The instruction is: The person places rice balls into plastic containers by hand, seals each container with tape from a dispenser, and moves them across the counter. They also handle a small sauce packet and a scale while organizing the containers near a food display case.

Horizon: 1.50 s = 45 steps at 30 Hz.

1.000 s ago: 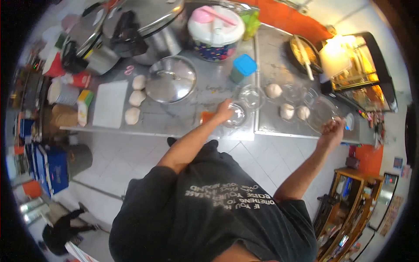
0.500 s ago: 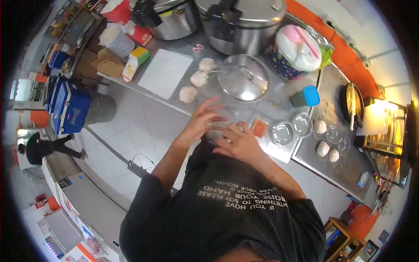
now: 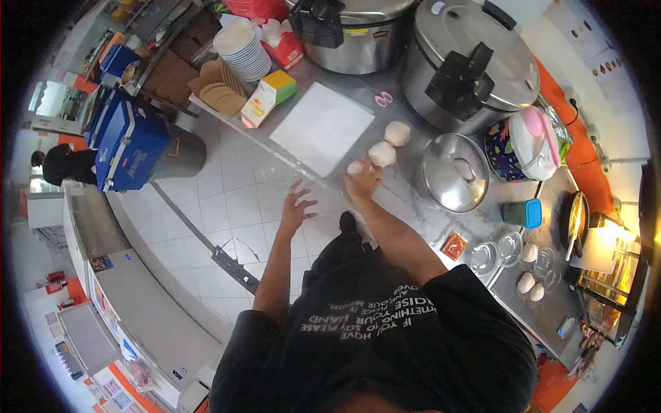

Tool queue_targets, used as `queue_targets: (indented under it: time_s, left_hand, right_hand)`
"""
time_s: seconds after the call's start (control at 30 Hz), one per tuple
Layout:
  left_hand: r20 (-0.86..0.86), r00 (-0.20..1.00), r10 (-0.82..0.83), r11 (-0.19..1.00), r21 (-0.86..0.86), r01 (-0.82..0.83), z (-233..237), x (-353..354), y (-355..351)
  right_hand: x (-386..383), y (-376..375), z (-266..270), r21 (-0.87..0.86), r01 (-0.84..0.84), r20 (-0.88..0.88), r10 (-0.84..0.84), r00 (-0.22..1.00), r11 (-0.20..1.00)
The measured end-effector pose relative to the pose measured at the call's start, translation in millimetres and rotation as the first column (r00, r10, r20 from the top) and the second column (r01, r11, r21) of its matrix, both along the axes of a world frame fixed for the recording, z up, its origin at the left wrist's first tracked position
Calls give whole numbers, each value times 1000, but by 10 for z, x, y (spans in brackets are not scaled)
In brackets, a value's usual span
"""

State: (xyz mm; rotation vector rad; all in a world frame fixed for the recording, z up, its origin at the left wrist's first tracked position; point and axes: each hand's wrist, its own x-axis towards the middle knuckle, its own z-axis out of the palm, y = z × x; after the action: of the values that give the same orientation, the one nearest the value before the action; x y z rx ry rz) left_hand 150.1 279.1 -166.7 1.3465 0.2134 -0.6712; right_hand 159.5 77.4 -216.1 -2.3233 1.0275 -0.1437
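My right hand [image 3: 366, 183] is at the counter's front edge, its fingers closed around a whitish ball [image 3: 354, 167] that looks like a rice ball. Just beyond it on the metal counter [image 3: 406, 186] lie two similar rice balls, one [image 3: 382, 154] close to my fingers and another [image 3: 397, 133] farther back. My left hand [image 3: 297, 209] hangs in the air over the floor, short of the counter, with its fingers spread and nothing visible in them. A white paper sheet [image 3: 322, 129] lies flat to the left of the rice balls.
A domed steel lid [image 3: 454, 172] sits right of my right hand. Behind stand two large rice cookers [image 3: 358, 48]. Further right are a blue-lidded tub [image 3: 523, 213], a red-orange packet [image 3: 454, 246] and clear plastic containers [image 3: 484, 259]. Stacked cups [image 3: 242, 51] and a carton [image 3: 268, 98] are left.
My hands have moved apart from in front of my body. The right has reached forward and closed on the nearest rice ball; the left has drawn away, open. My view has shifted left.
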Motion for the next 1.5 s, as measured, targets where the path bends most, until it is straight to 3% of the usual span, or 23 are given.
queue_targets:
  time_s: [0.03,0.1,0.13,0.2,0.23,0.3,0.33,0.4,0.57,0.63,0.73,0.77,0.8,0.83,0.9,1.0,1.07,1.13,1.2,1.27,1.33,1.4,1.5]
  left_hand:
    - [-40,999,-34,999,-30,33,-76,68,-5]
    - [-50,993,-108,994,-29,106,-196,183,-65]
    - [-54,983,-174,985,-19,173,-237,231,-110]
    - [-81,968,-239,971,-41,236,-319,321,-215]
    - [-98,951,-294,955,-57,290,-353,357,-276]
    - [-101,930,-355,935,-43,352,-397,408,-435]
    - [-103,911,-400,916,-22,400,-409,429,-495]
    - [-1,892,-451,892,22,451,-814,469,-556]
    - [77,800,-595,804,78,590,-578,615,-657]
    - [-237,889,-393,914,8,406,-321,605,-707]
    - [-155,935,-319,937,99,336,-421,605,-678]
    - [-156,932,-327,933,102,344,-465,591,-667]
    - [-81,961,-266,939,204,277,-515,567,-659]
    - [3,977,-211,934,296,201,-517,544,-670]
    - [53,981,-189,932,324,162,-465,524,-666]
    - [360,891,-275,865,498,66,-896,586,-584]
    - [504,841,-195,889,454,-66,-652,589,-686]
    - [680,721,-133,928,341,-150,-317,563,-808]
    - [707,700,-101,940,298,-165,4,493,-998]
    - [729,682,-59,946,259,-195,249,358,-1182]
    - [815,478,-328,936,347,51,403,178,-1439]
    - [897,229,-377,902,300,309,535,-159,-1975]
    - [863,-164,-478,593,455,664,574,-870,-2923]
  right_hand:
    - [-17,-76,-50,-5,4,-8,-4,1000,1000]
    - [-42,-255,-72,355,-145,228,65,971,924]
    - [-76,-304,-51,350,-134,221,58,974,927]
    - [-207,-372,60,805,-359,491,-191,850,471]
    - [-249,-397,221,806,-347,487,-203,850,480]
    - [-314,-454,516,416,-699,554,447,702,582]
    - [-349,-416,505,416,-687,552,435,711,596]
    - [-336,-265,482,4,-802,171,789,589,598]
    - [-353,-141,402,-50,-715,39,717,696,698]
    - [-351,-181,371,-103,-699,59,705,706,708]
    - [-188,-414,477,-210,-583,52,605,795,785]
    - [-68,-558,470,-155,-393,49,404,913,907]
    - [24,-674,460,-101,-176,31,180,983,979]
    - [105,-757,456,-99,-163,31,167,985,982]
    - [233,-837,457,105,-173,-256,195,947,979]
    - [273,-833,-3,-63,-209,-213,192,958,976]
    - [279,-896,-248,-51,-254,-213,238,948,966]
    - [10,-942,131,-28,-176,-173,169,970,984]
    - [-279,-1029,79,470,-298,411,93,907,831]
    - [-844,-1110,430,786,-332,464,-142,874,523]
    - [-1563,-1240,685,949,-314,283,-362,888,-29]
    - [-2309,-1365,659,935,-301,183,-472,862,-189]
    - [-3305,-1506,854,981,-145,36,-608,793,-131]
